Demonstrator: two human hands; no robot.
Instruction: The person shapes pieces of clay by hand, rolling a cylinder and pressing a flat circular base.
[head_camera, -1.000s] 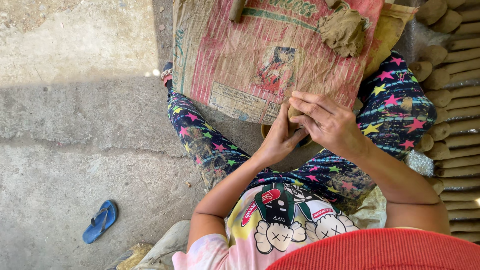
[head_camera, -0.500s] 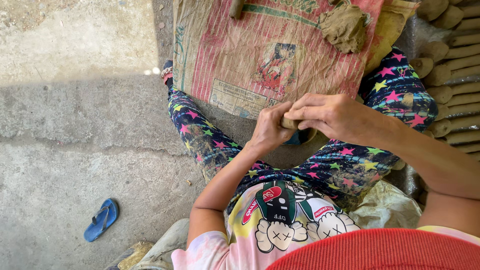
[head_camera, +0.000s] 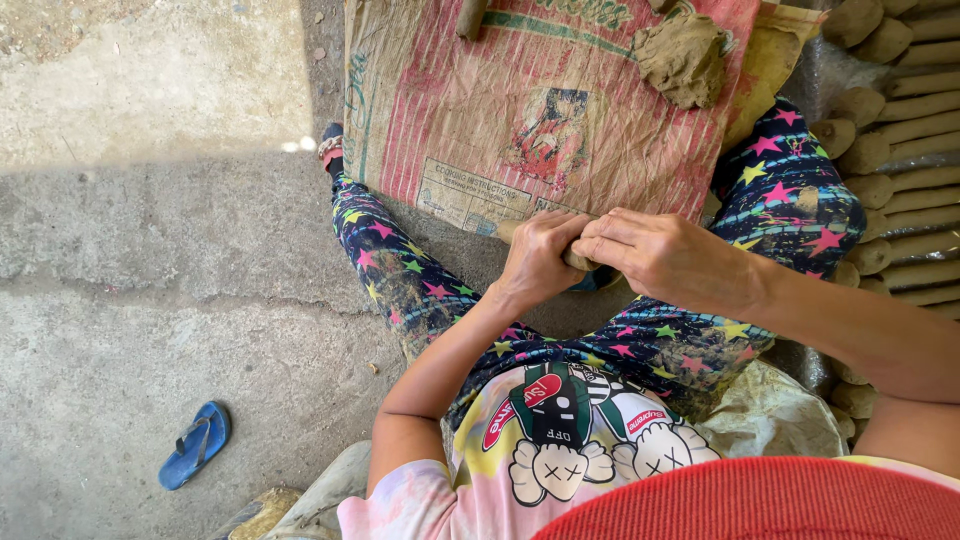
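Here the concrete floor (head_camera: 150, 260) is taking up the left of the view, with a blue sandal (head_camera: 195, 445) lying near its lower left corner. A big printed sack (head_camera: 540, 110) is lying spread over the person's legs in star-patterned leggings, serving as the work surface; a clay lump (head_camera: 685, 60) is sitting near the sack's upper right corner. Rows of rolled clay pieces (head_camera: 900, 150) are stacked along the right edge of the view. At the sack's near edge, both hands are closing together on a small clay piece (head_camera: 578, 260), which is mostly hidden between them. The left hand (head_camera: 540, 255) is curling around it from the left, fingers clenched over it; the right hand (head_camera: 665, 255) is grasping it from the right, fingertips pressing on top. To shape it well, I judge that even pressure from both palms is called for, keeping the piece over the sack so that crumbs are falling there and not onto the leggings.
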